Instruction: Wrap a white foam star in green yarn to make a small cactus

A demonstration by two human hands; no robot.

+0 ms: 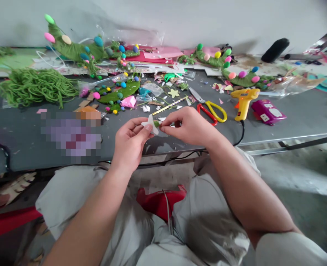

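Observation:
Over the front edge of the table, my left hand (134, 138) pinches a white star-shaped piece (150, 125) between thumb and fingers. A small patch of green yarn (156, 123) shows against the star's right side. My right hand (181, 125) is closed, its thumb and fingertips pinched at that yarn; the fingers partly hide what lies between them. Just beyond the right hand lie scissors (212, 111) with one red and one yellow handle. A yellow glue gun (246, 101) stands farther right, its orange light glowing.
A heap of green yarn (37, 87) lies at the left. Green wrapped shapes (75, 48) with coloured balls line the back. A pencil (169, 106), a pale green star (174, 92) and paper scraps lie mid-table. A purple packet (268, 111) sits right of the glue gun's cord (241, 135).

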